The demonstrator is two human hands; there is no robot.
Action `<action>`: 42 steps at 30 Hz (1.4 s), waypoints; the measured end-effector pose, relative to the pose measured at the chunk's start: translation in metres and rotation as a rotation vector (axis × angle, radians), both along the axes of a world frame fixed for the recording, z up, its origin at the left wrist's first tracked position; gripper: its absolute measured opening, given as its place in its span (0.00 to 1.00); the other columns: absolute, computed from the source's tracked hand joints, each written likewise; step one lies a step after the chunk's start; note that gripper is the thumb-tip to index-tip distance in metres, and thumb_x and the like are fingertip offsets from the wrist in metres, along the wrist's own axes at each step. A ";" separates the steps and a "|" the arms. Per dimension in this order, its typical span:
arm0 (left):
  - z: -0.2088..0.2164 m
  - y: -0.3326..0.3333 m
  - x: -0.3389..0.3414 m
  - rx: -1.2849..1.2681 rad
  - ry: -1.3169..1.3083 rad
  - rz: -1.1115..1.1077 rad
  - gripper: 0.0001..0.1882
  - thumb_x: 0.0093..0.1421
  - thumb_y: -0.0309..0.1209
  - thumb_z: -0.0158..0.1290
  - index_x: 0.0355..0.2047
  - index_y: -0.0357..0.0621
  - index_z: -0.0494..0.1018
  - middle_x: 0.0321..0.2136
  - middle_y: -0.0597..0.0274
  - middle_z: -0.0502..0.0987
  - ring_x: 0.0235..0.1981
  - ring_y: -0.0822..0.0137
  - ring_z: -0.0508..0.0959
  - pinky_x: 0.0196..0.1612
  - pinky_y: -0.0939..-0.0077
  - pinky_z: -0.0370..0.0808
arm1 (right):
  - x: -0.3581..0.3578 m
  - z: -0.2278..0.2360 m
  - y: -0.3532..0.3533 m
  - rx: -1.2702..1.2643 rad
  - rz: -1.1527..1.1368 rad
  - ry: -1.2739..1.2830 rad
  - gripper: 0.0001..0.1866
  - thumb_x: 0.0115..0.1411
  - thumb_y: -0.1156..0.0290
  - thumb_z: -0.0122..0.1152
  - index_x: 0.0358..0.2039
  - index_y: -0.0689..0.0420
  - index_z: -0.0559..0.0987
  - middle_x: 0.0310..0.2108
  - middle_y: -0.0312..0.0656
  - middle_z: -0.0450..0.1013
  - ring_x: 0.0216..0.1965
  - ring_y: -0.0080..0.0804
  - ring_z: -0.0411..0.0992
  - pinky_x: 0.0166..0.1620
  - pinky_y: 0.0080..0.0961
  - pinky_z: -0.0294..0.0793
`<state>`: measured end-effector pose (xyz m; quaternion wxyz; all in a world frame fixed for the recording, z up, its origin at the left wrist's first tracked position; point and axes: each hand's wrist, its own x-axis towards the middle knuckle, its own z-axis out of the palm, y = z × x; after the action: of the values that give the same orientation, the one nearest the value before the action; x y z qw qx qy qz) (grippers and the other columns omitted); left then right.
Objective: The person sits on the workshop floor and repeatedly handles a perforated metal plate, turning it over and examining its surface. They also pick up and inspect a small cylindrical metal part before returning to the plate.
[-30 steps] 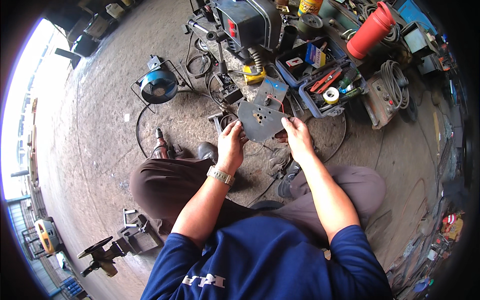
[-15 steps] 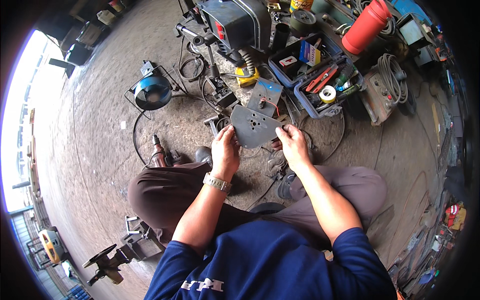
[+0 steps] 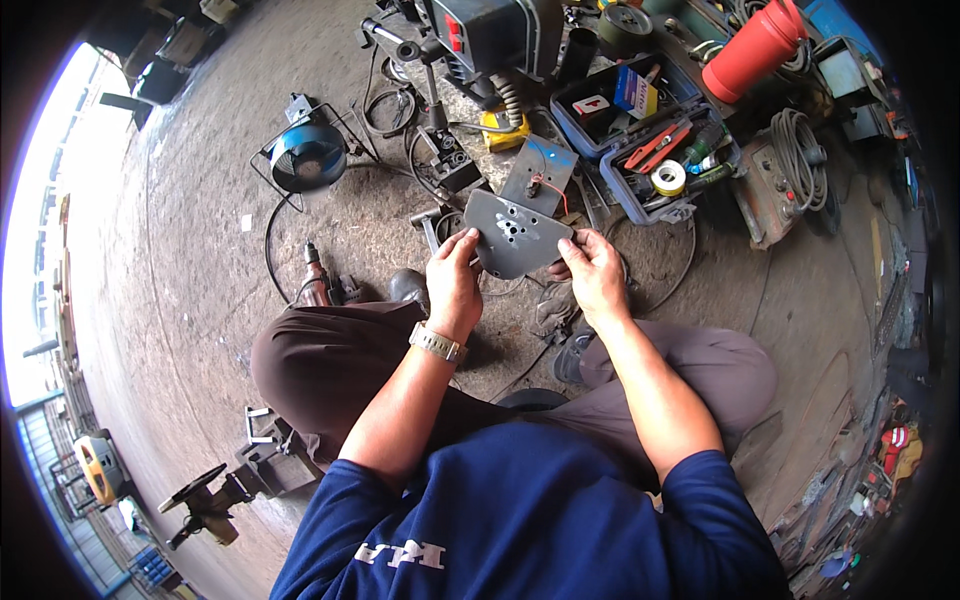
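Observation:
A flat grey metal plate (image 3: 500,251) with rounded corners is held up between my two hands. A cluster of small holes pierces it near its far edge. My left hand (image 3: 456,284) pinches the plate's left edge, thumb on top. The right edge is gripped by my right hand (image 3: 594,272), its thumb on the upper face and its fingers partly hidden beneath. Just beyond lies another metal plate (image 3: 537,178) with a blue mark and a red wire on it, partly covered by the held one.
A blue toolbox (image 3: 640,205) with pliers, tape and small boxes sits far right, near a red flask (image 3: 752,52). A drill press (image 3: 500,40) stands ahead. To the left are a blue round fan-like device (image 3: 308,158) and a power drill (image 3: 317,278); a vise (image 3: 270,462) is lower left.
The held plate has tilted, so light now glints on its face around the holes. Both hands still grip its edges, and the whole view has shifted slightly.

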<state>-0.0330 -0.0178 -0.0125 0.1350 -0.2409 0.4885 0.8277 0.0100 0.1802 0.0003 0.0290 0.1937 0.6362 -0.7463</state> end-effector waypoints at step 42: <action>-0.010 -0.011 0.007 0.362 0.038 -0.050 0.05 0.64 0.29 0.58 0.38 0.42 0.76 0.29 0.67 0.80 0.28 0.72 0.79 0.36 0.77 0.76 | -0.001 0.001 0.015 -0.093 -0.034 -0.056 0.07 0.68 0.66 0.60 0.35 0.55 0.76 0.27 0.32 0.75 0.19 0.18 0.72 0.23 0.17 0.72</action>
<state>-0.0260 -0.0286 -0.0223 0.1874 -0.1849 0.3398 0.9029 0.0094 0.1947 0.0013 0.0433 0.2239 0.5963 -0.7697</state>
